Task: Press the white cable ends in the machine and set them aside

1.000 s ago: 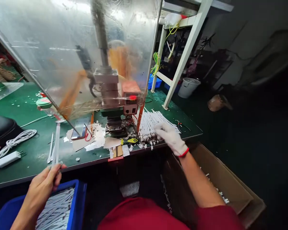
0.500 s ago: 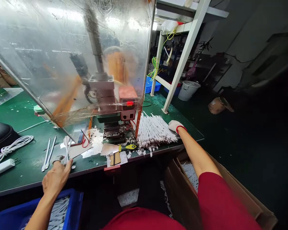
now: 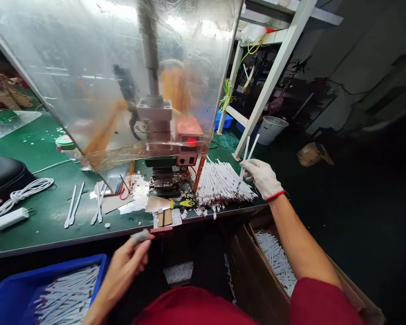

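My gloved right hand (image 3: 263, 177) pinches two white strips (image 3: 249, 151), held upright over the right edge of a pile of white strips (image 3: 219, 180). My left hand (image 3: 130, 262) is in front of the table edge, beside a red tab (image 3: 161, 229). Its index finger has a grey cover, and thumb and finger are close together; whether anything is between them cannot be made out. Two pairs of white strips (image 3: 75, 205) (image 3: 99, 204) lie on the table at the left. A press (image 3: 157, 131) stands behind a clear shield.
A yellow-black scraper (image 3: 182, 204) lies before the press. Below are a blue bin (image 3: 103, 271) of strips at left and a cardboard box (image 3: 246, 253) of strips at right. A charger (image 3: 10, 219), coiled cable (image 3: 34, 192) and white frame post (image 3: 274, 76) are around the table.
My left hand has left the second pair of strips and moved right, to the table's front. My right hand has lifted two strips from the pile. The view has shifted slightly.
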Demonstrator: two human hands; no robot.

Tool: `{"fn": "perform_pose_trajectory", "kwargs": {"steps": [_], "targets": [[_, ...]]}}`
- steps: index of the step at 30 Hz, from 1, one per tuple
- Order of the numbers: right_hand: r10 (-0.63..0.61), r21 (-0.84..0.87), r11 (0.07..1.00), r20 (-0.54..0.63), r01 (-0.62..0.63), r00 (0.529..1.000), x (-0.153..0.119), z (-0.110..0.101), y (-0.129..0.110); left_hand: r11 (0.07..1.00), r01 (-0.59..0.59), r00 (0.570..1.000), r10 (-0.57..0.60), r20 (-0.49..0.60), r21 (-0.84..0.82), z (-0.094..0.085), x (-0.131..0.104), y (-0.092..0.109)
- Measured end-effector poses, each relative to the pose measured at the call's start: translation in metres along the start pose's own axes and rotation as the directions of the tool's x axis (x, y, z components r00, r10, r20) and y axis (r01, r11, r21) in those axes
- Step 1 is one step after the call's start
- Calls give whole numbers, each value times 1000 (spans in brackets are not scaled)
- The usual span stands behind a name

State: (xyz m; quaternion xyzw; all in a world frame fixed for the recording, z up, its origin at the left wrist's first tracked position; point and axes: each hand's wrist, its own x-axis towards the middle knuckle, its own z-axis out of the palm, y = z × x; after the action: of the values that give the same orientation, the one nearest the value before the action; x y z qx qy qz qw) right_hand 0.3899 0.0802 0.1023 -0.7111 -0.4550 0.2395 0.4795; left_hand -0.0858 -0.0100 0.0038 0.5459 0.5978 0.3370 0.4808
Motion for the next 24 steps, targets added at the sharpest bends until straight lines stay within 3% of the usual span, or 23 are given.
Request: {"fn": "perform_pose_trajectory", "kwargs": {"steps": [2, 4, 7, 9, 12, 16, 24], "targets": [[-26, 255, 967, 92, 1, 995, -34, 23, -18, 993, -5, 969, 34, 246, -116, 36, -7, 24], [-25, 422, 904, 216, -70, 976, -71, 49, -31, 973, -46, 913, 133, 386, -226, 71, -8, 47], [8, 513, 834, 357, -204, 934, -115, 84, -38, 928, -66, 851, 244, 464, -367, 109, -1, 69], [26, 515, 822, 393, -243, 919, -133, 99, -37, 897, 6, 828, 244, 505, -443, 121, 5, 73], [-9, 482, 843, 456, -238, 890, -145, 110, -37, 853, 139, 830, 177, 529, -503, 120, 9, 69], [-48, 370, 908, 561, -198, 826, -154, 120, -40, 854, 174, 856, 115, 504, -491, 106, 4, 59], [-43, 224, 970, 542, -94, 839, -166, 141, -45, 882, 166, 900, 47, 433, -441, 97, -4, 51]]}}
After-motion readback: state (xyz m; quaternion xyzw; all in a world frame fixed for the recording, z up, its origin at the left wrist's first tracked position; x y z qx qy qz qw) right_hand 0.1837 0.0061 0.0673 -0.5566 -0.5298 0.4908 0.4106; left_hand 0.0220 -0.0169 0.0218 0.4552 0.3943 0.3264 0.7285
